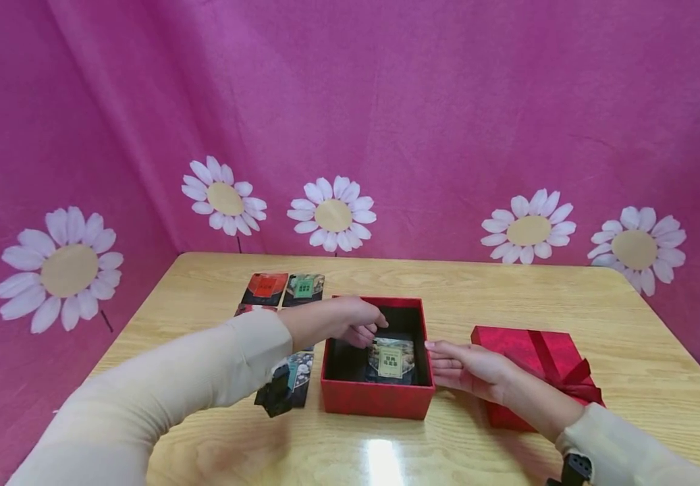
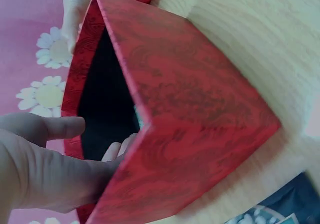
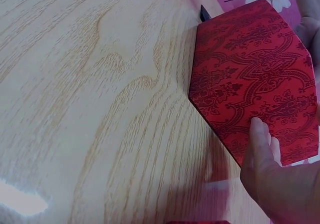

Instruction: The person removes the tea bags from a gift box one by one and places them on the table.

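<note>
A red patterned box with a dark inside stands lidless on the table. My left hand reaches over its left wall, fingers loosely bent inside, and I see nothing held in them. Below that hand, toward the box's front, lies a dark packet with a pale green label. In the left wrist view, the front wall of the box hides some of the left fingertips. My right hand rests against the outside of the right wall with fairly straight fingers; the right wrist view shows its fingers touching the red side.
Left of the box lie several flat packets, among them a red one, a green-labelled one and a blue-labelled one, partly behind the left sleeve. A red lid with a ribbon bow sits at the right, behind the right forearm.
</note>
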Demonstrator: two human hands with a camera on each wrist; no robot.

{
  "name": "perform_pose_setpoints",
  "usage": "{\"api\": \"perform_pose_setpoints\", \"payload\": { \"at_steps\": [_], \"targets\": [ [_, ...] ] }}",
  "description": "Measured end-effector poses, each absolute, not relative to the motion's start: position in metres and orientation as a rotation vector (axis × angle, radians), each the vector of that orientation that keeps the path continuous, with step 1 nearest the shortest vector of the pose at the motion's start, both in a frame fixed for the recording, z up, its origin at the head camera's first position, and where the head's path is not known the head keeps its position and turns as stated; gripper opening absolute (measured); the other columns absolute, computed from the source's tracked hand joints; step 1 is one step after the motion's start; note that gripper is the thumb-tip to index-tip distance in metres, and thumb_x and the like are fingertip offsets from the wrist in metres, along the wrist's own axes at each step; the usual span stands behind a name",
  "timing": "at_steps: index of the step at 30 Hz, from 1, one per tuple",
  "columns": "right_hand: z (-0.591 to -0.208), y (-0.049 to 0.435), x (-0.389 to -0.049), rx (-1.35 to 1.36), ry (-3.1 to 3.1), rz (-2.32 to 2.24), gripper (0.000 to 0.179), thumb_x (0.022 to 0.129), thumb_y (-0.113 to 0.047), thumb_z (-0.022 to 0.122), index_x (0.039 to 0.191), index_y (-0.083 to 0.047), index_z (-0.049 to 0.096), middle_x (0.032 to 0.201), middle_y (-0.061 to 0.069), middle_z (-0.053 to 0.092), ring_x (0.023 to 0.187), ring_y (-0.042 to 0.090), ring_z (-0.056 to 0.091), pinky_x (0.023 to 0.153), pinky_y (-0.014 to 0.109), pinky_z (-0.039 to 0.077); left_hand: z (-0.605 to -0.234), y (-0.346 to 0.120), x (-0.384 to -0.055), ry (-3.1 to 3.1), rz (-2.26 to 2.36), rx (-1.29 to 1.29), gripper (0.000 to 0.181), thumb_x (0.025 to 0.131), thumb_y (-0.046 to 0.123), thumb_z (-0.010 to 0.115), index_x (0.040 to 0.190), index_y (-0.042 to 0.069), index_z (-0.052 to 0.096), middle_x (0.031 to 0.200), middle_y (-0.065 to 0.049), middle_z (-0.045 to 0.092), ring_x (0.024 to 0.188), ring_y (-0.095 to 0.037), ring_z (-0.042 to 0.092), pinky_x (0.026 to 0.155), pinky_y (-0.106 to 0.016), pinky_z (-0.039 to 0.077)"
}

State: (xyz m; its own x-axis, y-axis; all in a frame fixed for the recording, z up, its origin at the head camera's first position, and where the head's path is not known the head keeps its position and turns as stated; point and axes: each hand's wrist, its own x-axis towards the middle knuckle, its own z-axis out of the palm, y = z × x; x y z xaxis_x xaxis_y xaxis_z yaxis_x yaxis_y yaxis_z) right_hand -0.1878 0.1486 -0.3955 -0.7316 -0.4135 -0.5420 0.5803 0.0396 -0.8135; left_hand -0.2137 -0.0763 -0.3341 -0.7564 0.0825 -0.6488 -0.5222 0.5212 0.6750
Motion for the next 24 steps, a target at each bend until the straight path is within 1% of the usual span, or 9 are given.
{"api": "perform_pose_setpoints", "payload": {
  "at_steps": [2,4,7,10,12,14,18,21,24],
  "targets": [
    [-0.396,0.149,-0.188,0.172,1.612,-1.774,0.073,0.091,-0.039,0.063,0.144,0.003,0.034,0.105,0.005,0.070,0.096,0.016,0.070,0.089,0.030,0.057,-0.339,-0.074,-0.214,2.076,1.265,-0.444,0.043,0.091,0.019,0.063,0.124,-0.007,0.056,0.115,-0.020,0.063,0.072,-0.015,0.059,0.092,-0.034,0.055],
    [-0.396,0.149,-0.187,0.169,1.605,-1.774,0.072,0.091,-0.038,0.063,0.144,0.003,0.034,0.104,0.005,0.070,0.095,0.015,0.070,0.089,0.029,0.057,-0.345,-0.072,-0.213,2.022,1.287,-0.504,0.044,0.091,0.018,0.063,0.125,-0.007,0.053,0.107,-0.017,0.062,0.069,-0.013,0.053,0.094,-0.031,0.055],
    [-0.396,0.149,-0.187,0.156,1.596,-1.784,0.070,0.092,-0.037,0.063,0.142,0.003,0.036,0.102,0.004,0.070,0.094,0.014,0.070,0.088,0.029,0.057,-0.354,-0.070,-0.211,1.995,1.277,-0.534,0.044,0.091,0.018,0.062,0.125,-0.007,0.050,0.095,-0.013,0.053,0.067,-0.013,0.047,0.097,-0.034,0.054],
    [-0.396,0.148,-0.187,0.151,1.589,-1.793,0.069,0.092,-0.037,0.063,0.141,0.004,0.036,0.101,0.004,0.070,0.094,0.014,0.070,0.089,0.030,0.057,-0.363,-0.068,-0.208,1.992,1.246,-0.511,0.039,0.091,0.018,0.061,0.119,-0.007,0.050,0.087,-0.011,0.046,0.067,-0.013,0.044,0.100,-0.037,0.052],
    [-0.396,0.147,-0.187,0.152,1.592,-1.796,0.069,0.092,-0.037,0.063,0.141,0.004,0.036,0.101,0.004,0.070,0.094,0.015,0.070,0.088,0.030,0.057,-0.367,-0.068,-0.206,1.997,1.245,-0.491,0.033,0.092,0.017,0.060,0.113,-0.006,0.050,0.083,-0.010,0.044,0.068,-0.016,0.047,0.101,-0.042,0.051],
    [-0.396,0.147,-0.187,0.151,1.587,-1.802,0.069,0.091,-0.036,0.063,0.141,0.004,0.036,0.101,0.004,0.070,0.094,0.015,0.070,0.089,0.031,0.057,-0.370,-0.069,-0.206,1.987,1.254,-0.480,0.027,0.092,0.017,0.059,0.108,-0.004,0.050,0.078,-0.007,0.042,0.066,-0.014,0.046,0.101,-0.042,0.051],
    [-0.397,0.147,-0.187,0.123,1.579,-1.804,0.069,0.092,-0.035,0.063,0.140,0.006,0.036,0.102,0.004,0.070,0.094,0.014,0.069,0.089,0.031,0.057,-0.368,-0.071,-0.207,1.976,1.275,-0.489,0.019,0.093,0.016,0.058,0.101,0.000,0.052,0.074,-0.007,0.048,0.065,-0.015,0.051,0.099,-0.040,0.053],
    [-0.398,0.148,-0.187,0.130,1.583,-1.800,0.071,0.092,-0.036,0.063,0.141,0.005,0.035,0.104,0.005,0.069,0.094,0.014,0.069,0.089,0.031,0.057,-0.362,-0.071,-0.208,1.959,1.287,-0.479,0.014,0.094,0.015,0.056,0.094,0.001,0.054,0.073,-0.008,0.052,0.064,-0.014,0.052,0.100,-0.037,0.052],
    [-0.398,0.148,-0.187,0.124,1.591,-1.791,0.072,0.092,-0.037,0.062,0.143,0.006,0.033,0.107,0.006,0.068,0.097,0.015,0.068,0.090,0.031,0.057,-0.357,-0.068,-0.210,1.921,1.329,-0.443,0.013,0.095,0.012,0.054,0.086,0.003,0.052,0.071,-0.006,0.050,0.061,-0.011,0.050,0.103,-0.036,0.050]
  ]
}}
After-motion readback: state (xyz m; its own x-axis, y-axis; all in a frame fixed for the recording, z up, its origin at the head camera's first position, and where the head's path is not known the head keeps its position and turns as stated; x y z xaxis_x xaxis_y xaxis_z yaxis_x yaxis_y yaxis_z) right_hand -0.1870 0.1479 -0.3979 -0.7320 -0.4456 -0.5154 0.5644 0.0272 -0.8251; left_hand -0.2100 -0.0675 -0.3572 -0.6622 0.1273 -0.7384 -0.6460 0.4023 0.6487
